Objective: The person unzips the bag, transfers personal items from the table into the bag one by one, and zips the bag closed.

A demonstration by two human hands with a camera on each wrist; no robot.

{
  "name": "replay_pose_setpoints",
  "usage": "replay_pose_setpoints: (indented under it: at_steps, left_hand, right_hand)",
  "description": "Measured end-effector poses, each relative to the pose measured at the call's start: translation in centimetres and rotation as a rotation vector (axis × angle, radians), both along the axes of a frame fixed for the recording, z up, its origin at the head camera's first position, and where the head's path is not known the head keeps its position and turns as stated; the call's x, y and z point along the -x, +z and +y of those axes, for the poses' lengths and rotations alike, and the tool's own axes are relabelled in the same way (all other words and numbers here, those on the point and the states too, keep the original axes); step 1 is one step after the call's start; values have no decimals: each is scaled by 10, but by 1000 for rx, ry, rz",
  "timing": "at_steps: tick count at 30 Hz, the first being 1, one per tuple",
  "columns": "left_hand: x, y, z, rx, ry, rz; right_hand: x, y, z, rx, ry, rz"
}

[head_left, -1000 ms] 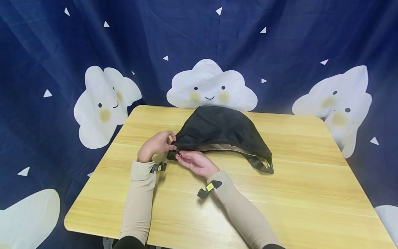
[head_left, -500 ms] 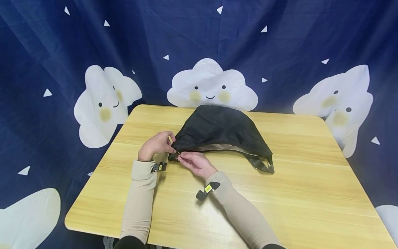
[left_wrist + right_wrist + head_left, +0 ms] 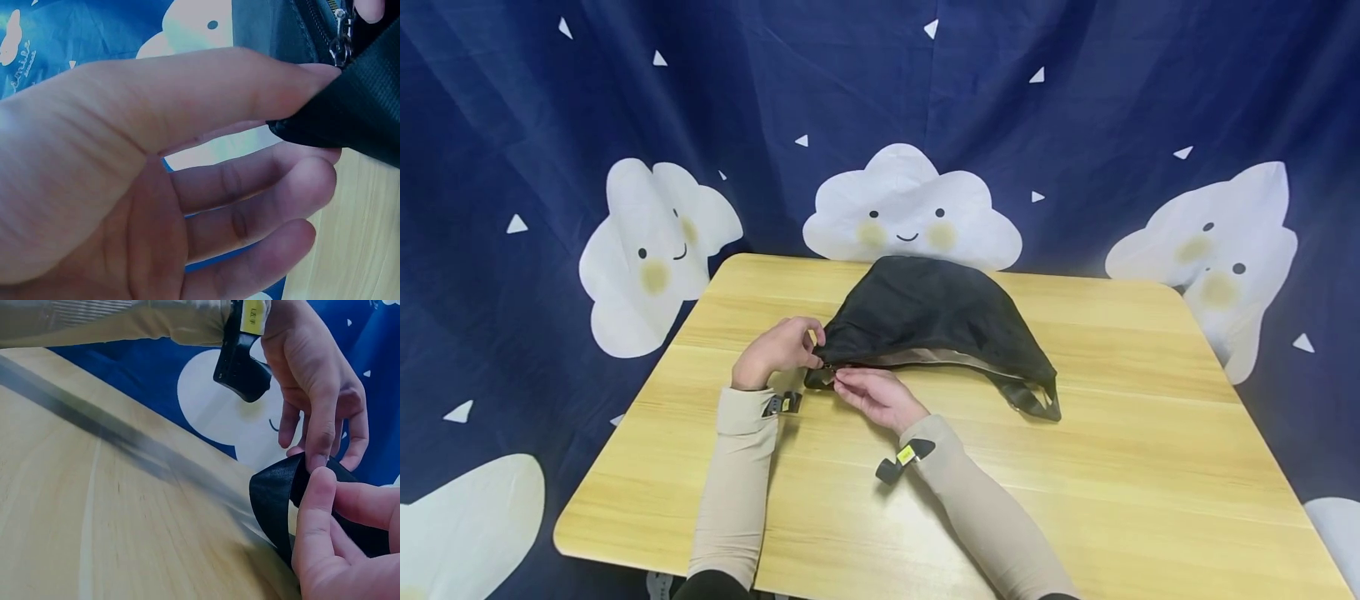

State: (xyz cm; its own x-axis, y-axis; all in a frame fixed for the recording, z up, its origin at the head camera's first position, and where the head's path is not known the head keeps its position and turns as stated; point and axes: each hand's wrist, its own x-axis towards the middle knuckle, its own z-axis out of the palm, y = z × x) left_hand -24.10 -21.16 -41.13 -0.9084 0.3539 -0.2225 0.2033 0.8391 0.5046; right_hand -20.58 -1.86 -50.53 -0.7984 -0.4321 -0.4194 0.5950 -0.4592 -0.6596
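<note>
A black fabric bag with a beige lining lies on the wooden table, its front zipper gaping along the middle. My left hand pinches the bag's left corner between thumb and forefinger; the other fingers are spread loosely below it in the left wrist view. Right beside that corner, the thumb and fingertips of my right hand come together at the metal zipper pull. One right fingertip shows next to the pull in the left wrist view. The pinch point itself is mostly hidden by the fingers.
A black strap with a buckle hangs off the bag's right end, and another strap loop stands up by the hands. Behind the table hangs a dark blue curtain printed with clouds.
The right hand's fingers have closed from a looser, palm-up pose into a pinch, and its fingertips have shifted slightly right. The left hand and the bag have hardly moved.
</note>
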Motion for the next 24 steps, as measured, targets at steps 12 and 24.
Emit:
replay_pose_setpoints:
  at_steps: [12,24]
  left_hand:
    - [1,-3,-4,15,-23,30]
    - [0,-1,-1,-2,-53,27]
  right_hand:
    - [2,4,4,11,88,-19]
    - [5,2,11,43,37,-86]
